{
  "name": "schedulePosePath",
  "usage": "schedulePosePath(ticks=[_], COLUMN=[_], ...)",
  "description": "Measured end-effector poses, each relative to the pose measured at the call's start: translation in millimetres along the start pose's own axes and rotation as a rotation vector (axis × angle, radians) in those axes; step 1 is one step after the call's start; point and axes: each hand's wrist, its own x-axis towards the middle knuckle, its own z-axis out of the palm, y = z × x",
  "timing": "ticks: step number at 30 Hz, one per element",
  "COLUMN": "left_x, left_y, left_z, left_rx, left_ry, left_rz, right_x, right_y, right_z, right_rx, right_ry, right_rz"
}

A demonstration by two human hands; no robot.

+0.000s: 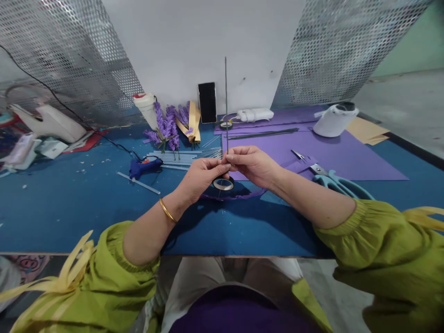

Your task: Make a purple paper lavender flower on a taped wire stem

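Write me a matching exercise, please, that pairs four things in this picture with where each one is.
1. thin dark green wire
2. slim black-screened phone
3. teal-handled metal scissors
4. dark blue plastic glue gun

A. partly on the large purple sheet
B. beside the flat tan strips
C. by a pale translucent stick
D. upright, pinched in the right hand

Pairs: 1-D, 2-B, 3-A, 4-C

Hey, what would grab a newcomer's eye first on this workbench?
Probably the thin dark stem, upright at center where the left hand and right hand meet, a roll of tape just below. Then likely the purple flowers, back left of center, and the purple sheet on the right, scissors lying partly on it.
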Motion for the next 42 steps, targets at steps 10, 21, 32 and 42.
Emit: schedulePosePath(ticks=[10, 21, 32, 42], left_x=[-0.3, -0.6, 1.0, 0.0], left_y=[0.0, 1.1, -2.3, -3.0], left_z=[0.2, 0.0, -1.4, -0.8], left_rx=[0.108, 0.041, -0.014, 0.09], left_ry=[0.008, 0.015, -0.022, -0.042], left_rz=[-0.012, 0.031, -0.007, 0.007], right_x=[1.4, 5.5, 2.3, 2.3], right_y=[3.8, 8.1, 3.0, 7.0], right_z=[2.6, -3.8, -3.4, -0.2], right_rx=[-0.048, 0.052, 0.055, -0.069], right_ry=[0.072, 0.082, -0.003, 0.063], right_rz=[-0.035, -0.038, 0.037, -0.03])
